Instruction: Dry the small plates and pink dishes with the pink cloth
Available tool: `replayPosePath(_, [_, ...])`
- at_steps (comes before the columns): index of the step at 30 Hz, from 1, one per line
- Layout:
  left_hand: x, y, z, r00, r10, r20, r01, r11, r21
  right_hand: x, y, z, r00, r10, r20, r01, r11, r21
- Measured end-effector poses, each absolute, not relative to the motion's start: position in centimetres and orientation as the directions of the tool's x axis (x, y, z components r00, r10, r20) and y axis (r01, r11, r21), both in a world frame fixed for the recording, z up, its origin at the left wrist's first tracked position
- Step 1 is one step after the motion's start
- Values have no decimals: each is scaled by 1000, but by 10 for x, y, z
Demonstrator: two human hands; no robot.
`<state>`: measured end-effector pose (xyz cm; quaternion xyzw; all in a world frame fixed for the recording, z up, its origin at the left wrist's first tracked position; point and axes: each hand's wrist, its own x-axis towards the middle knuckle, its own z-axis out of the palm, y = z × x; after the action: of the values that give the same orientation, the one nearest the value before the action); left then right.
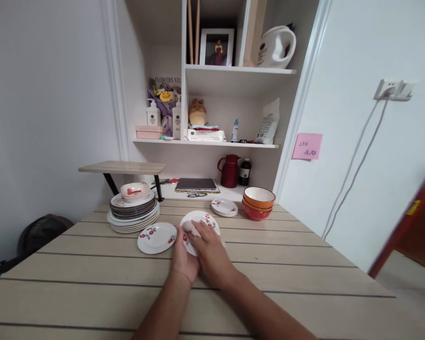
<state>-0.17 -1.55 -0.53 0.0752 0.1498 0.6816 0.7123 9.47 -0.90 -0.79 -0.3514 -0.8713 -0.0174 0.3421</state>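
My left hand (pixel 184 259) grips the near left edge of a white plate (pixel 199 216) with red flowers, tilted up off the table. Across the plate's face lies my right hand (pixel 212 255), its fingers pressing a crumpled white wipe (pixel 190 227) against it. The wipe's exact kind is hard to tell, and part of it is under the fingers. A matching flowered plate (pixel 157 238) rests flat on the table just left of my left hand. Beyond my right hand is a short stack of small flowered plates (pixel 224 206).
Stacked plates (pixel 134 222) topped by a square bowl (pixel 135 191) stand left, beside a raised wooden stand (pixel 122 167). Orange and red bowls (pixel 258 198) are nested at right. Behind are a laptop-like dark slab (pixel 196 184), glasses (pixel 197 194), a red jug (pixel 230 171) and a dark bottle (pixel 245 172).
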Motion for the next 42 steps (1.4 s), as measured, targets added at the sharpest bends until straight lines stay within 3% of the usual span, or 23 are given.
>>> replayPosePath(4, [4,-16,-9,161,986,-37,-926,164,341,97,-3,-6,-535,577,618,589,778,-216])
replayPosePath(11, [11,-10,-15,174,983,64,-937,145,317,112,22,-8,-474,584,660,654,734,-180])
replayPosePath(16, [8,-8,-13,31,999,31,-958,21,286,118,25,-12,-439,592,676,659,723,-205])
replayPosePath(20, [-2,-10,-8,-108,994,-16,-962,-100,253,114,12,-12,-526,572,629,584,781,-222])
replayPosePath(25, [-11,-18,-5,24,994,-106,-970,49,237,93,-9,-11,-619,504,603,492,847,-202])
replayPosePath(30, [3,-12,-12,94,994,-54,-951,106,292,106,5,-7,-561,559,610,570,796,-205])
replayPosePath(34, [9,-6,-18,110,994,5,-933,102,345,116,18,-7,-470,651,596,645,714,-271])
replayPosePath(38, [5,-8,-16,100,994,37,-917,78,392,112,11,-7,-456,696,555,598,701,-389])
replayPosePath(42, [4,-11,-14,117,993,-15,-842,107,529,123,7,4,-514,779,359,302,556,-775])
